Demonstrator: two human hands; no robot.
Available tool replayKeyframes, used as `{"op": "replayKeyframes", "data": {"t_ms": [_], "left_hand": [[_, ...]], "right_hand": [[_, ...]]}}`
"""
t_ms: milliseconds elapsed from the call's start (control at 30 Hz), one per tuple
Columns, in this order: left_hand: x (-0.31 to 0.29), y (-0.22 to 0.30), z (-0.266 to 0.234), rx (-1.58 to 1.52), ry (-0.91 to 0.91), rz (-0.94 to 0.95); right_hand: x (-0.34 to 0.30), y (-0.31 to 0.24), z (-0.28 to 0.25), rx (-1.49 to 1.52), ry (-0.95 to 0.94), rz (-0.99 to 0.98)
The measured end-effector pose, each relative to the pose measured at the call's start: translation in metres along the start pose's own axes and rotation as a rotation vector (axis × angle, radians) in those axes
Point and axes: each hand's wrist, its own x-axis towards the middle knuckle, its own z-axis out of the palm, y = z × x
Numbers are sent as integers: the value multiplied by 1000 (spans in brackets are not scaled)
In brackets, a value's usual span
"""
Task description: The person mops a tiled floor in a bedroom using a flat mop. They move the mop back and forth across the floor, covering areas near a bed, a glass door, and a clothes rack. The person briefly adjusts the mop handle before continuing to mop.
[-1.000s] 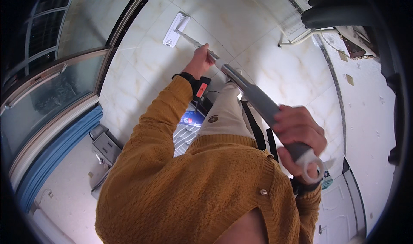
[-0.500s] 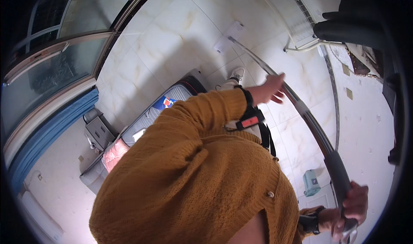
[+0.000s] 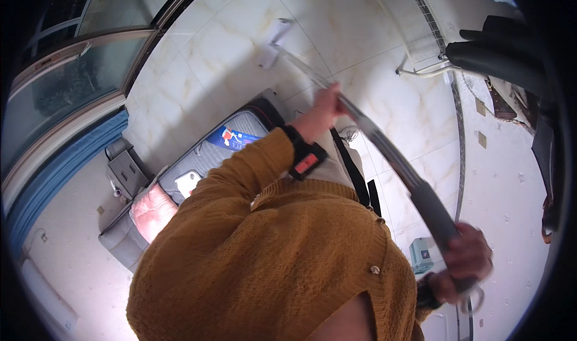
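Note:
A flat mop (image 3: 384, 141) slants across the view, its grey pole running from lower right to upper left. Its pale, narrow head (image 3: 275, 43) lies on the tiled floor. My left hand (image 3: 323, 111) is closed round the upper-left stretch of the pole, with a black strap and a dark device with a red patch at the wrist. Round the thick dark grip at the near end, my right hand (image 3: 467, 254) is wrapped, slightly blurred. A loop shows below it at the pole's end.
Left of me stands a grey bed (image 3: 210, 155) with a pink pillow (image 3: 153, 212) and a blue packet on it. A small grey cabinet (image 3: 127, 170), a blue curtain (image 3: 72, 179) and a glass sliding door are farther left. A white metal rack (image 3: 424, 72) and a teal bin (image 3: 421, 255) stand right.
The mop head has slid left across the floor, and both hands have shifted left with the pole. My left fingers, partly spread before, are now closed round it.

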Motion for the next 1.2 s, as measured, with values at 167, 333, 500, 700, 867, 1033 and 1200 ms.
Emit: {"op": "replayKeyframes", "data": {"t_ms": [167, 333, 500, 700, 867, 1033, 1200], "left_hand": [[27, 46, -99, 500, -54, 568], [59, 49, -103, 298, 81, 89], [20, -30, -58, 864, -223, 291], [9, -195, 46, 606, -5, 19], [-28, -290, 104, 440, -163, -64], [-51, -306, 118, 251, -112, -16], [-45, -260, 63, 159, -104, 169]], "right_hand": [[45, 49, 74, 131, -250, 74], [25, 68, 75, 168, -220, 25], [-50, 64, 12, 113, -53, 121], [-167, 26, -95, -88, 121, 118], [-233, -12, -152, -248, 213, 56], [-265, -15, -168, -255, 300, -9], [-227, -1, -141, -69, -24, -41]]}}
